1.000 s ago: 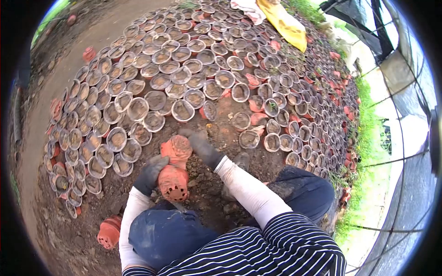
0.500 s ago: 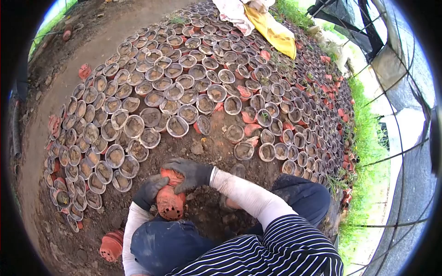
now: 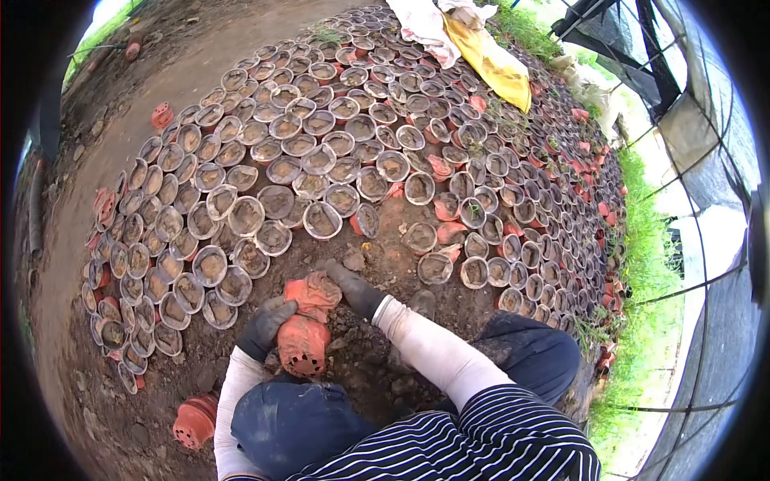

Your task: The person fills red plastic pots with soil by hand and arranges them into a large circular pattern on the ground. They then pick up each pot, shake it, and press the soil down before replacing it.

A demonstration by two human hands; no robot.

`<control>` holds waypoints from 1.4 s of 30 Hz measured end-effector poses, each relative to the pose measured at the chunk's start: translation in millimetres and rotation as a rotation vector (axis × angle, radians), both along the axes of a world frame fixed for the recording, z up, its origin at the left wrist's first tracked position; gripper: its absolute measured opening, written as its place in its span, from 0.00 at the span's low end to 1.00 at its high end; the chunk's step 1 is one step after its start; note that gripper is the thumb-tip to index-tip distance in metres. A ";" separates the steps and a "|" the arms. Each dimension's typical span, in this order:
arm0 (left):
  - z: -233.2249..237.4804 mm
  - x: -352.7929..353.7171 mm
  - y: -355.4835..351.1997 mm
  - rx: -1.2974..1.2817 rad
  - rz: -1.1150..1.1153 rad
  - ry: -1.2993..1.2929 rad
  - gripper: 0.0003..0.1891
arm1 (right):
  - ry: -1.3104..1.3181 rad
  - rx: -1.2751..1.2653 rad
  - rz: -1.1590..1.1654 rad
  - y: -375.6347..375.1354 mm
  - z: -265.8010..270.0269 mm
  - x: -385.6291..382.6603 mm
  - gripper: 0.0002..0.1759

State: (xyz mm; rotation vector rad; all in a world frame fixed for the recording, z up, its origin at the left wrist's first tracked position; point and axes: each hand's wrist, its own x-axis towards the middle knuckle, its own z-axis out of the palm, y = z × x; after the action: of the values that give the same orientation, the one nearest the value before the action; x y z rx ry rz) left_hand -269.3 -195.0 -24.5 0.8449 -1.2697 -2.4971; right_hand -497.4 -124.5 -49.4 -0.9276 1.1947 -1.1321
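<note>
Right hand [image 3: 353, 290] is shifted off the stacked red pots [image 3: 304, 345] to beside them, finger closure unclear; pots gripped by left hand's [image 3: 269, 325] fingers.

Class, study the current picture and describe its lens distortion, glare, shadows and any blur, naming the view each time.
Head view: fisheye, with black corners and tilted outer pots; head view: glare bleaching the area beside the netting; head view: soft light, no hard shadow under the right hand, whose edges look slightly blurred.
</note>
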 end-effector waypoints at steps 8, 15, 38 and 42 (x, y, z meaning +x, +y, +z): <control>-36.0 13.6 -7.3 -1.479 -0.051 0.099 0.16 | -0.170 0.151 0.027 0.8 15.3 -17.4 0.10; -11.3 1.4 -9.7 -0.814 -0.063 -0.165 0.16 | -0.166 0.155 0.006 -8.6 26.1 -18.8 0.10; -39.4 -8.6 4.4 -0.195 0.674 -0.220 0.21 | -0.069 0.198 -0.070 2.4 8.7 4.8 0.15; -44.5 -15.9 6.7 -0.236 0.533 -0.266 0.25 | 0.053 0.175 -0.124 3.8 -20.1 10.1 0.16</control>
State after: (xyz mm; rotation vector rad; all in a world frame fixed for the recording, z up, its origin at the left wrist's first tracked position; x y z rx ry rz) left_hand -285.2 -188.2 -69.0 1.2837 -1.1851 -1.8296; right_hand -487.3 -120.7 -69.5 -0.7627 1.3868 -1.0862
